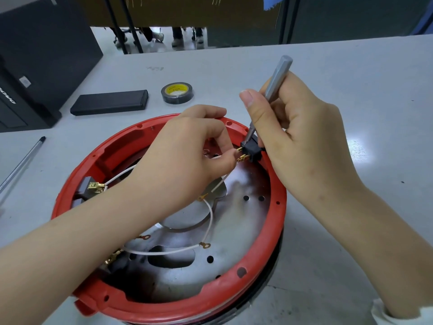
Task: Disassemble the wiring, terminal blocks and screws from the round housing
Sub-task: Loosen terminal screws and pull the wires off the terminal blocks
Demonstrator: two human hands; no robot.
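1. One big grey worktop (pixel 328 66) carries everything, with a black box (pixel 42 62) at its far left corner
2. round housing (pixel 264 261), red rim, sits at the near edge of the worktop, metal plate inside with white wires (pixel 208 221) looping across it, ring lugs on the ends
3. right hand (pixel 293 134) is curled round a grey screwdriver (pixel 276 78), tip down on the black terminal block (pixel 251 150) at the housing's far right rim
4. left hand (pixel 187 151) reaches over the housing, fingertips pinching a brass connector (pixel 241 158) right at that block
5. black flat case (pixel 110 102) lies toward the far left side of the worktop, roll of black tape (pixel 177 92) just beside it
6. another terminal block with brass tabs (pixel 95 186) sits on the housing's left inside wall
7. pen (pixel 21 163) lies at the left edge
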